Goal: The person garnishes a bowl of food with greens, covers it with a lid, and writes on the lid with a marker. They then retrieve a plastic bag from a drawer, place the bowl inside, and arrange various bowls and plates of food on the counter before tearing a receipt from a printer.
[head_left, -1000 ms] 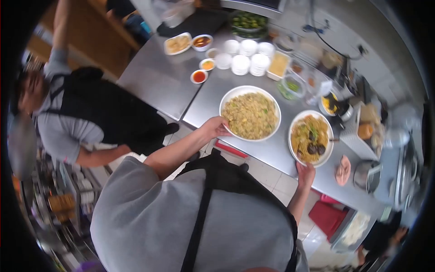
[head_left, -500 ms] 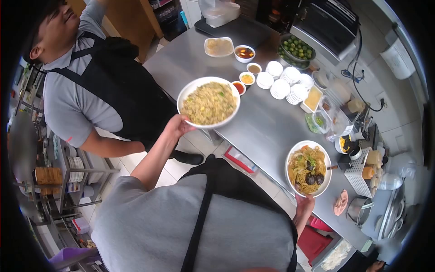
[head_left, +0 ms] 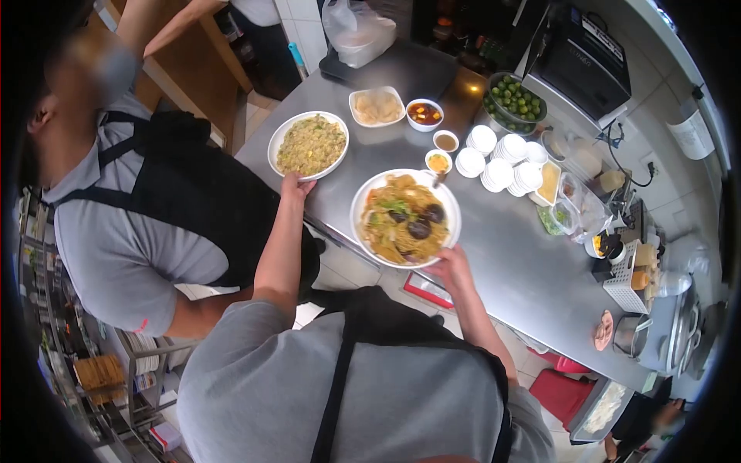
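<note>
Near: R hand [head_left: 451, 262] at near rim of noodle plate [head_left: 404, 218], fingers curled under it, tips hidden. L hand [head_left: 296, 185], at 10 o'clock from it, closed on near edge of rice plate [head_left: 309, 145]. Both plates in hand at edge of steel counter [head_left: 502, 255]; judged mid-carry, neither clearly set down. Can't tell if rice plate rests on counter. Co-worker [head_left: 154, 208] at 9 o'clock, partly cut off. Farther, 1 o'clock: sauce bowl [head_left: 424, 113], stacked white bowls [head_left: 505, 150], limes [head_left: 515, 100]; small tubs beyond too blurred to ID.

1. The rice plate [head_left: 309, 145], white and round, is heaped with fried rice and held level at the desk [head_left: 502, 262] corner.
2. The noodle plate [head_left: 404, 218], white and topped with dark mushrooms, is held over the desk's near edge.
</note>
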Action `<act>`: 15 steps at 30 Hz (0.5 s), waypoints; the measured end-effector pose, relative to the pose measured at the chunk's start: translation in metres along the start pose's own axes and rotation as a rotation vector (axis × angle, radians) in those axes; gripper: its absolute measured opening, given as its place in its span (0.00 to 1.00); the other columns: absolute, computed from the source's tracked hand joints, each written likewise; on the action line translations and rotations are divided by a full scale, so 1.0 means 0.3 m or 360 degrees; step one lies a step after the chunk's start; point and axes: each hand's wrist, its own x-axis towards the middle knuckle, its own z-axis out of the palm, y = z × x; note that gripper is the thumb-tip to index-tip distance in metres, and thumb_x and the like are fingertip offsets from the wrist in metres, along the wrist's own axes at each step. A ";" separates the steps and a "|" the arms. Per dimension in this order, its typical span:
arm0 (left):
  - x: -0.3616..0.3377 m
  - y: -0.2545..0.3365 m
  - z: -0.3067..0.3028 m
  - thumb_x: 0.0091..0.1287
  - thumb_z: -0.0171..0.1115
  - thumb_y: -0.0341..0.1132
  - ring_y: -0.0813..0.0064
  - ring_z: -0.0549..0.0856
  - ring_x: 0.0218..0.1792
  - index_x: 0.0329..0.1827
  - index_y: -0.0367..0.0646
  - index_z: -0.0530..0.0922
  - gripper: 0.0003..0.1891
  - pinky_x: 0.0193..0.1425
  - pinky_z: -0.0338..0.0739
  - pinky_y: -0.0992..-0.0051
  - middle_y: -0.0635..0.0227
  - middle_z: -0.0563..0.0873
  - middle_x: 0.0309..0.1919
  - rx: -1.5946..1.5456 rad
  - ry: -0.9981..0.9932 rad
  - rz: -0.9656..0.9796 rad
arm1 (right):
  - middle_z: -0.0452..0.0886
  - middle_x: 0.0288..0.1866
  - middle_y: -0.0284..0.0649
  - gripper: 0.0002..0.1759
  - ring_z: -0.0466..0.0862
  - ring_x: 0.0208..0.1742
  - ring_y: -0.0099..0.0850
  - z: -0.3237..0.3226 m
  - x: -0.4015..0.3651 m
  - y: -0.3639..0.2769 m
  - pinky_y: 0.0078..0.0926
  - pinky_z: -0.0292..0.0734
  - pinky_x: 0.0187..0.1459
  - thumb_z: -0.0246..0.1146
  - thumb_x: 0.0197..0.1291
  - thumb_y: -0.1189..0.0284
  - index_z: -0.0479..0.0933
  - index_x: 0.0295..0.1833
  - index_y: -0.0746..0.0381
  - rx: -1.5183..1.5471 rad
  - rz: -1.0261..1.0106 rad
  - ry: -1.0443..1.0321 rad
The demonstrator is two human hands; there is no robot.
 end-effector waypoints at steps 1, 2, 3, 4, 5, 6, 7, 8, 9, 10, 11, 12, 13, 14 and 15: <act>0.030 0.007 0.011 0.55 0.46 0.25 0.57 0.83 0.37 0.52 0.33 0.67 0.19 0.36 0.83 0.64 0.51 0.78 0.42 0.0015 0.0042 0.0041 | 0.76 0.47 0.51 0.29 0.83 0.38 0.40 0.047 0.049 0.007 0.31 0.83 0.32 0.54 0.49 0.75 0.57 0.59 0.67 -0.0069 0.0053 -0.0013; 0.059 0.018 0.020 0.55 0.46 0.25 0.57 0.83 0.37 0.52 0.33 0.67 0.19 0.36 0.83 0.64 0.51 0.78 0.42 0.0018 0.0019 0.0049 | 0.76 0.46 0.51 0.30 0.84 0.38 0.40 0.090 0.095 0.015 0.31 0.83 0.32 0.55 0.49 0.74 0.56 0.59 0.67 -0.0139 0.0104 -0.0027; 0.093 0.028 0.016 0.55 0.45 0.25 0.58 0.83 0.37 0.53 0.33 0.66 0.19 0.35 0.83 0.65 0.52 0.78 0.43 0.0054 0.0050 0.0122 | 0.76 0.47 0.51 0.29 0.84 0.36 0.40 0.118 0.147 0.040 0.31 0.82 0.33 0.55 0.50 0.73 0.55 0.59 0.67 -0.0176 0.0103 -0.0043; 0.106 0.039 0.016 0.55 0.45 0.25 0.59 0.83 0.37 0.54 0.33 0.66 0.20 0.34 0.83 0.66 0.53 0.78 0.43 0.0092 0.0082 0.0192 | 0.76 0.47 0.51 0.29 0.84 0.36 0.40 0.141 0.196 0.064 0.31 0.82 0.33 0.55 0.50 0.73 0.55 0.59 0.67 -0.0167 0.0084 -0.0034; 0.116 0.050 0.013 0.57 0.45 0.26 0.61 0.82 0.37 0.56 0.36 0.65 0.21 0.33 0.83 0.68 0.54 0.78 0.44 0.0152 0.0104 0.0237 | 0.76 0.46 0.51 0.29 0.84 0.35 0.40 0.161 0.242 0.084 0.31 0.82 0.33 0.54 0.50 0.73 0.55 0.58 0.67 -0.0178 0.0133 -0.0008; 0.129 0.061 0.004 0.57 0.45 0.26 0.61 0.82 0.37 0.56 0.36 0.65 0.21 0.33 0.83 0.68 0.54 0.78 0.44 0.0154 0.0073 0.0242 | 0.76 0.46 0.51 0.28 0.84 0.34 0.40 0.182 0.282 0.094 0.31 0.82 0.33 0.54 0.51 0.73 0.55 0.58 0.66 -0.0188 0.0175 0.0019; 0.147 0.079 -0.010 0.57 0.46 0.26 0.60 0.82 0.39 0.56 0.36 0.65 0.21 0.36 0.83 0.66 0.54 0.77 0.45 0.0174 -0.0010 0.0246 | 0.76 0.46 0.51 0.28 0.84 0.34 0.40 0.210 0.309 0.096 0.31 0.82 0.33 0.54 0.51 0.73 0.55 0.58 0.66 -0.0178 0.0139 0.0034; 0.163 0.090 -0.020 0.57 0.46 0.26 0.59 0.81 0.41 0.56 0.36 0.64 0.21 0.39 0.83 0.65 0.55 0.76 0.46 0.0193 -0.0095 0.0246 | 0.76 0.45 0.50 0.27 0.84 0.35 0.39 0.235 0.330 0.095 0.29 0.82 0.34 0.54 0.51 0.73 0.56 0.57 0.66 -0.0136 0.0145 0.0041; 0.166 0.098 -0.025 0.58 0.47 0.28 0.61 0.82 0.39 0.58 0.40 0.64 0.21 0.36 0.83 0.67 0.57 0.77 0.45 0.0249 -0.0112 0.0312 | 0.77 0.44 0.49 0.26 0.84 0.36 0.37 0.252 0.351 0.095 0.27 0.82 0.34 0.54 0.52 0.73 0.57 0.57 0.65 -0.0092 0.0151 0.0050; 0.162 0.102 -0.031 0.59 0.48 0.29 0.63 0.82 0.37 0.59 0.45 0.63 0.22 0.34 0.82 0.69 0.60 0.78 0.45 0.0307 -0.0131 0.0378 | 0.77 0.44 0.49 0.26 0.84 0.36 0.37 0.250 0.389 0.109 0.27 0.82 0.34 0.54 0.52 0.73 0.57 0.57 0.65 -0.0078 0.0112 0.0072; 0.168 0.107 -0.039 0.60 0.48 0.30 0.64 0.82 0.38 0.60 0.47 0.62 0.23 0.34 0.81 0.69 0.61 0.77 0.46 0.0336 -0.0100 0.0350 | 0.77 0.44 0.47 0.25 0.83 0.37 0.35 0.235 0.443 0.132 0.26 0.81 0.35 0.54 0.52 0.74 0.58 0.57 0.65 -0.0079 0.0160 -0.0004; 0.168 0.103 -0.043 0.61 0.48 0.31 0.65 0.82 0.38 0.61 0.50 0.61 0.23 0.35 0.81 0.69 0.63 0.76 0.48 0.0367 -0.0069 0.0324 | 0.77 0.44 0.45 0.25 0.83 0.37 0.34 0.225 0.472 0.141 0.25 0.80 0.35 0.54 0.53 0.74 0.59 0.57 0.64 -0.0080 0.0207 -0.0081; 0.146 0.095 -0.040 0.61 0.49 0.32 0.66 0.82 0.38 0.62 0.51 0.61 0.23 0.35 0.81 0.69 0.63 0.76 0.49 0.0363 -0.0069 0.0345 | 0.77 0.44 0.45 0.25 0.83 0.37 0.34 0.223 0.475 0.132 0.25 0.80 0.35 0.54 0.53 0.74 0.59 0.57 0.64 -0.0067 0.0159 -0.0061; 0.130 0.089 -0.038 0.62 0.49 0.33 0.66 0.82 0.38 0.62 0.53 0.60 0.23 0.36 0.80 0.70 0.64 0.75 0.50 0.0352 -0.0067 0.0369 | 0.78 0.43 0.42 0.22 0.82 0.39 0.31 0.223 0.477 0.123 0.24 0.78 0.39 0.55 0.55 0.72 0.63 0.55 0.63 -0.0205 0.0168 -0.0005; 0.157 0.083 -0.051 0.63 0.50 0.35 0.67 0.82 0.38 0.62 0.53 0.60 0.23 0.35 0.80 0.70 0.64 0.75 0.49 0.0363 -0.0097 0.0363 | 0.79 0.43 0.39 0.19 0.81 0.41 0.28 0.223 0.473 0.115 0.23 0.76 0.42 0.56 0.57 0.69 0.66 0.53 0.62 -0.0344 0.0185 0.0049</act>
